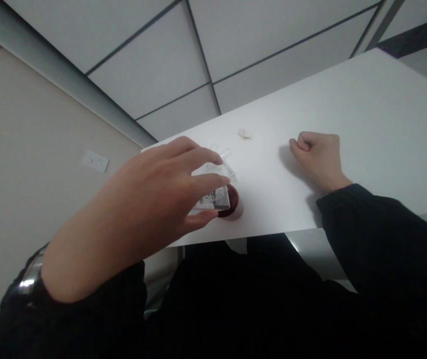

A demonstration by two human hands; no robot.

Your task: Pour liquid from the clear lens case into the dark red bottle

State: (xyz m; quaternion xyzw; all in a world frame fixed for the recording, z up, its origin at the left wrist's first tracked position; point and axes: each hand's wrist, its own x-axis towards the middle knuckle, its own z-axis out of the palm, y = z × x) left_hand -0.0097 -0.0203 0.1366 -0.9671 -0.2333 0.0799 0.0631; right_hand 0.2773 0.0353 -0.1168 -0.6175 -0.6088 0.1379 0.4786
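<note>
My left hand (164, 184) reaches in from the left, its thumb and fingers around a small clear plastic box (220, 198) with dark and pale print. Part of this box is hidden behind the fingers. Just beyond it are more clear plastic pieces (228, 167); whether they join the box I cannot tell. A dark red round object (232, 202) shows partly behind and below the box, near the table's front edge. My right hand (320, 157) is closed in a fist over the table, to the right. Anything inside that fist is hidden.
A small crumpled pale scrap (243, 134) lies on the white table (273, 199) between and beyond my hands. Pale cabinet panels (153, 65) stand behind the table. On the left is a wall with a socket (95, 161).
</note>
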